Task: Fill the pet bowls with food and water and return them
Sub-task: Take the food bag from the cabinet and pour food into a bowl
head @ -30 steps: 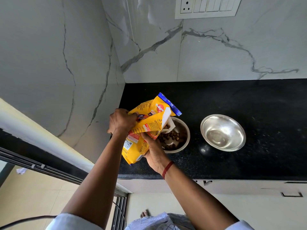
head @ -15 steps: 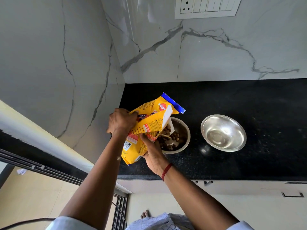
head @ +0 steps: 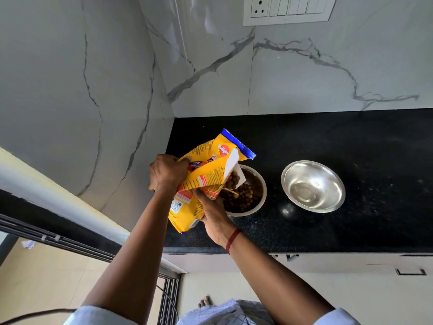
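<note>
Left hand [head: 167,172] & right hand [head: 214,216] are both on the yellow food bag [head: 206,181], which is held tilted over the left bowl [head: 259,181] w/ its torn mouth pointing down and right into it. Left grip is clenched on the bag's upper left side, fingers curled over the folded edge. Right grip grasps the bag from below, nearer its bottom end, thumb pressed on the front face. The bag's blue top strip sticks out toward the far side. Brown kibble [head: 242,199] shows in the bag's mouth & lies heaped in the left bowl, covering most of the bottom. The mouth hangs at the bowl's left rim; can't tell if it's touching. The left bowl is steel & sits on the black speckled counter [head: 339,139], toward the counter's left end, approx midway btw the near edge & the far wall. A second steel bowl [head: 312,186] sits just to its right, apart from it, its shiny inside facing up. There's a red thread [head: 232,240] round the right wrist. Behind the counter is a white marble wall [head: 304,73] w/ grey veins, & high on it a white switch plate [head: 288,10] w/ a socket at its left end. A side wall [head: 70,90] of the same marble meets it at the counter's far left corner. Below the counter's near edge, bare toes [head: 205,302] show on the floor.
</note>
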